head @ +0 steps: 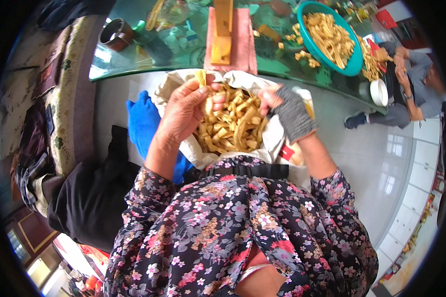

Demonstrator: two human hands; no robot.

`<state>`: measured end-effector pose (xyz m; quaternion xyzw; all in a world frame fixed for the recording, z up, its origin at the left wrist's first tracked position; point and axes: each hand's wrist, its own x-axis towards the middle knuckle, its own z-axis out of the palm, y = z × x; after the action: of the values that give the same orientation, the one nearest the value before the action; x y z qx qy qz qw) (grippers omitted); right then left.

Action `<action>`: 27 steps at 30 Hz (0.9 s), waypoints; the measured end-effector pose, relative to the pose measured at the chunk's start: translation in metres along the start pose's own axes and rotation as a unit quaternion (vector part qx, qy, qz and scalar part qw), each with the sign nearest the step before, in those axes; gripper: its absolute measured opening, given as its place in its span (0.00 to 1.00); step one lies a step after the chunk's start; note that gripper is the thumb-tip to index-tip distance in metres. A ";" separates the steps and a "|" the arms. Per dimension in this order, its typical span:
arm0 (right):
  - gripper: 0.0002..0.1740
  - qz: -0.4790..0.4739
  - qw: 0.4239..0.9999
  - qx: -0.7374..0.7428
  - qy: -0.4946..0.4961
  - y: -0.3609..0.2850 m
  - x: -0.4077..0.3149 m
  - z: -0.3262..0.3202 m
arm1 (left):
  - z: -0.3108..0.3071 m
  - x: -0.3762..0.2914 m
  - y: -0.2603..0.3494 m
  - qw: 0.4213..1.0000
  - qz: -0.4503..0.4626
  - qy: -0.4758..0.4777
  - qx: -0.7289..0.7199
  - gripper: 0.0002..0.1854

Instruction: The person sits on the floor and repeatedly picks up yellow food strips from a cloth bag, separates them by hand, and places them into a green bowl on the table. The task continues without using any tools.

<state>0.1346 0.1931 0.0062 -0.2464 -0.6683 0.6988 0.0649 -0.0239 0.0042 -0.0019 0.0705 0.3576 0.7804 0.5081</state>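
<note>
My bare left hand pinches a pale yellow fibrous strip upright between thumb and fingers. Below it, a white woven sack lies open against my lap, full of yellow-brown, dried-looking plant pieces, perhaps roots or stems. Over the sack's right side is my right hand, in a grey knitted glove that leaves the fingertips bare. Its fingers are curled and blurred, and I cannot make out whether they hold anything.
A green glass-topped table bears a pink cloth under a wooden block, a dark pot and a teal basin of similar pieces. A white bowl stands by a seated person. Blue fabric lies left.
</note>
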 end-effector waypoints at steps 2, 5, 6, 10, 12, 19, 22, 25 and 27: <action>0.15 -0.042 0.998 -0.033 0.039 -0.013 0.002 -0.021 | -0.011 -0.003 -0.006 0.992 -0.033 0.019 0.122 0.15; 0.13 -0.032 0.994 -0.032 0.095 -0.020 0.002 -0.041 | -0.017 -0.012 -0.023 0.960 -0.055 0.055 0.270 0.16; 0.12 -0.023 0.993 -0.047 0.103 -0.019 0.000 -0.040 | -0.018 -0.016 -0.024 0.887 -0.035 0.050 0.457 0.17; 0.10 -0.169 0.884 -0.435 0.026 -0.010 -0.006 -0.021 | -0.013 -0.028 -0.038 0.612 0.183 0.054 0.768 0.15; 0.12 -0.132 0.826 -0.543 -0.072 0.012 -0.002 0.002 | -0.007 -0.028 -0.038 0.662 0.173 0.053 0.727 0.14; 0.18 -0.292 0.659 -0.688 -0.084 0.038 0.003 0.000 | -0.014 -0.039 -0.036 0.822 0.050 0.065 0.563 0.11; 0.14 -0.121 0.590 -0.782 -0.164 0.025 0.000 0.004 | -0.020 -0.039 -0.038 0.844 0.020 0.079 0.530 0.11; 0.12 -0.159 0.599 -0.763 -0.183 0.019 0.005 -0.005 | -0.016 -0.035 -0.039 0.863 0.057 0.047 0.500 0.12; 0.11 -0.158 0.672 -0.697 -0.194 -0.006 0.009 -0.011 | -0.008 -0.032 -0.033 0.884 0.026 0.038 0.465 0.15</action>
<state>0.1305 0.2076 0.0096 0.0302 -0.9878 0.0416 -0.1469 0.0125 -0.0195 -0.0205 0.2782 0.6968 0.5394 0.3823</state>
